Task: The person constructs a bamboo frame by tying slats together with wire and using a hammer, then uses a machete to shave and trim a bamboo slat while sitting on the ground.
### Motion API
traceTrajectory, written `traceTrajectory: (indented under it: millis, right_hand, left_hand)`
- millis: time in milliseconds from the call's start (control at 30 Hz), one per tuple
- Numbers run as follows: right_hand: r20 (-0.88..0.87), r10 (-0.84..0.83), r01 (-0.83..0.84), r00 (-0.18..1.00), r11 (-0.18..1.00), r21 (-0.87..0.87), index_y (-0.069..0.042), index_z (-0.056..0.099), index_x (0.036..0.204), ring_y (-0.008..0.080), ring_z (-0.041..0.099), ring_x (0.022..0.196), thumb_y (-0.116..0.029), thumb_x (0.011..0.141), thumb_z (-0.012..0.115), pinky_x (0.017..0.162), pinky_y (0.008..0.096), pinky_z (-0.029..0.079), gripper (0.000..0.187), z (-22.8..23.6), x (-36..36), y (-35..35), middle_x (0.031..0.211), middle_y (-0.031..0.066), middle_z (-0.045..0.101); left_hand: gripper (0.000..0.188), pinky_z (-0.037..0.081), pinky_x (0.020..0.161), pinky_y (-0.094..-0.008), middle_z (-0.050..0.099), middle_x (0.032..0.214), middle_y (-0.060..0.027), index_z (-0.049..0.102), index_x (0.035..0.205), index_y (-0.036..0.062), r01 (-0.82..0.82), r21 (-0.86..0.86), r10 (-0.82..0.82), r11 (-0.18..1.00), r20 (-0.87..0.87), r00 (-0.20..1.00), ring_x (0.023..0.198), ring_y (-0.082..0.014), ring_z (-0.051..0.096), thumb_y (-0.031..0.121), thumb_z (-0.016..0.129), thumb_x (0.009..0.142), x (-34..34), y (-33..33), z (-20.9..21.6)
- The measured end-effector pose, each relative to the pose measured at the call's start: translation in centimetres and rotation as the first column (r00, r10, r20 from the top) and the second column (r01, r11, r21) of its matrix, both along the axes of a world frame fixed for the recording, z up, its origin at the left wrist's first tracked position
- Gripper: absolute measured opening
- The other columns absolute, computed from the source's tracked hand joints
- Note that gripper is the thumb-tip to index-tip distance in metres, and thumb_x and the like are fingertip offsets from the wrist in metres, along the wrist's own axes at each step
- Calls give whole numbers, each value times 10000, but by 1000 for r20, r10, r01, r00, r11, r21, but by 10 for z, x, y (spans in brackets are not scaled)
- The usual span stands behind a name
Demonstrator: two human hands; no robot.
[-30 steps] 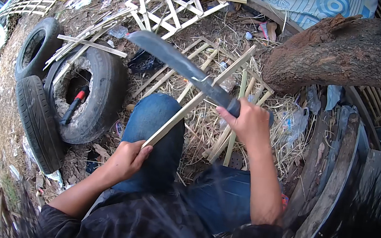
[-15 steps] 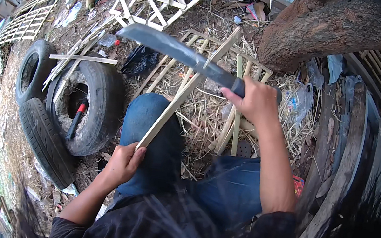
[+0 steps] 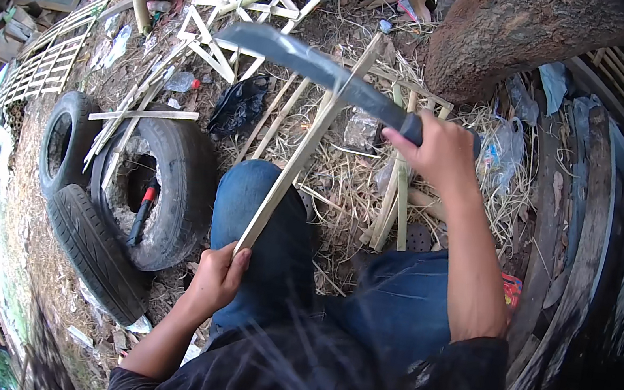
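Note:
My left hand is closed round the near end of a pale bamboo strip, which slants up and away past my left knee. In my right hand is the dark handle of a machete. Its long grey blade points left and lies across the strip not far from the far end; whether the edge bites into the bamboo I cannot tell. Beneath them, thin shavings and several other bamboo strips lie on the ground.
Old tyres lie at the left, with a red-and-black handled tool in one. A bamboo lattice lies at the far side. A tree trunk rises at the far right, and weathered planks line the right side.
The view has shifted, so most things sit a little farther right. My hands keep their grips, and the machete still crosses the strip near its far end.

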State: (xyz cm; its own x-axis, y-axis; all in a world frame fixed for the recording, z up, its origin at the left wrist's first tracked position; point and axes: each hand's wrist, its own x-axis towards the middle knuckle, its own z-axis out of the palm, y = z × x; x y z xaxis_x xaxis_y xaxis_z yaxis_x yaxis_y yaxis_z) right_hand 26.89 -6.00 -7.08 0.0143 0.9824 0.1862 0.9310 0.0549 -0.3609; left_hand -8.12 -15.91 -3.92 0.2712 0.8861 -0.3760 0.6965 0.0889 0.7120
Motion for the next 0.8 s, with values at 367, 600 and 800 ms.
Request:
traceTrajectory:
  millis: [367, 600, 800]
  right_hand:
    - [-384, -465, 405, 798, 885, -231, 2, 644, 711, 367, 632, 627, -554, 857, 574, 605, 430, 475, 580, 2, 6, -23, 616, 184, 611]
    - [-688, -563, 434, 458, 817, -379, -60, 501, 658, 116, 481, 387, -595, 874, 545, 387, 264, 403, 578, 11, 35, -15, 506, 17, 477]
    - [-756, -428, 370, 496, 891, -262, -49, 536, 678, 94, 460, 405, -500, 871, 614, 408, 264, 367, 496, 12, 13, -22, 497, -3, 465]
  left_hand:
    - [303, 391, 477, -345, 493, 525, -125, 536, 749, -39, 30, -2, -30, 1000, 54, 998, 446, -196, 491, 164, 491, 969, 1, 3, -7]
    - [289, 391, 476, -354, 504, 529, -142, 535, 744, -35, -30, 77, 29, 997, 15, 999, 442, -236, 511, 151, 498, 963, 5, -2, -2]
    - [247, 401, 491, -419, 520, 557, -168, 523, 763, 9, 96, 206, -51, 974, -215, 975, 491, -346, 539, 167, 495, 952, 4, -9, 2]
